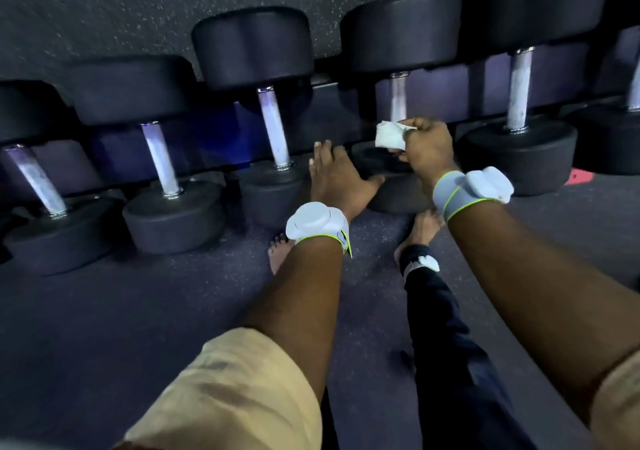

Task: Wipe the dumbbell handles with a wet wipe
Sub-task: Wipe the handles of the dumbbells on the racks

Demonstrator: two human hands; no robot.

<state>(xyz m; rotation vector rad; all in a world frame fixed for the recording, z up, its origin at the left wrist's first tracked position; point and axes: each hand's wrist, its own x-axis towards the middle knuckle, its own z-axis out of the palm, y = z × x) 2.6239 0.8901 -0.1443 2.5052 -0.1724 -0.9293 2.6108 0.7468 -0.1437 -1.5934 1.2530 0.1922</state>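
Note:
A row of black dumbbells with silver handles lies on the floor in front of me. My right hand (pixel 427 146) is shut on a crumpled white wet wipe (pixel 389 137), held at the lower end of one dumbbell's handle (pixel 398 97). My left hand (pixel 337 175) lies flat with fingers spread on that dumbbell's near black head (pixel 394 193). Other handles stand to the left (pixel 273 125), far left (pixel 160 158) and to the right (pixel 518 89).
Dark speckled rubber floor (pixel 138 311) stretches in front of the dumbbells. My bare feet (pixel 277 252) and a dark trouser leg (pixel 446 338) sit just below the hands. A red mark (pixel 579 175) shows on the floor at the right.

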